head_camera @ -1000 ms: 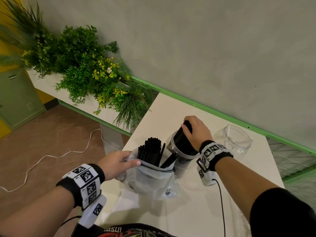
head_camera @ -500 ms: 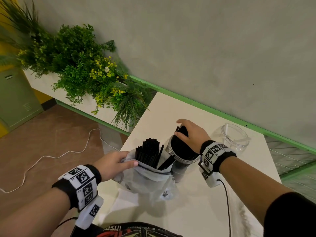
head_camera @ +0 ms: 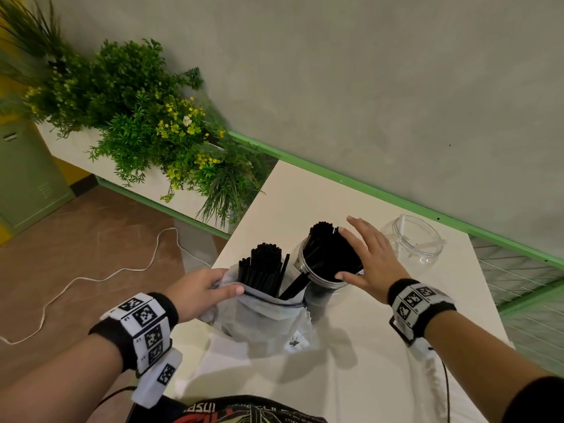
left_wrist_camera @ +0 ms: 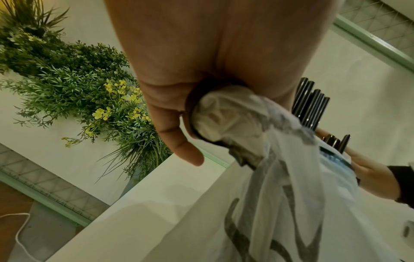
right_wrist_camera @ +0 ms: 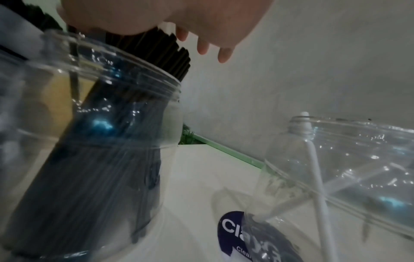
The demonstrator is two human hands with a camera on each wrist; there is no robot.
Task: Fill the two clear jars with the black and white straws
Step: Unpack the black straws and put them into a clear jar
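Observation:
A clear jar (head_camera: 305,264) (right_wrist_camera: 125,113) stands mid-table, packed with black straws (head_camera: 329,251) (right_wrist_camera: 96,159) that lean left. My right hand (head_camera: 370,261) (right_wrist_camera: 201,44) hovers at their right side with straight, spread fingers, holding nothing. A translucent plastic bag (head_camera: 262,319) (left_wrist_camera: 280,177) to the jar's left holds more black straws (head_camera: 264,267) (left_wrist_camera: 311,104). My left hand (head_camera: 201,290) (left_wrist_camera: 190,99) grips the bag's bunched rim. A second clear jar (head_camera: 418,239) (right_wrist_camera: 336,168) at the right holds a white straw (right_wrist_camera: 318,179).
The white table (head_camera: 351,370) runs along a grey wall with a green rail (head_camera: 396,199). A planter of green plants (head_camera: 137,111) stands off the table's left end. A white cable (head_camera: 100,276) lies on the brown floor.
My right hand let go of the black straws in the jar and drew back to the right, fingers spreading. My left hand still holds the bag's rim.

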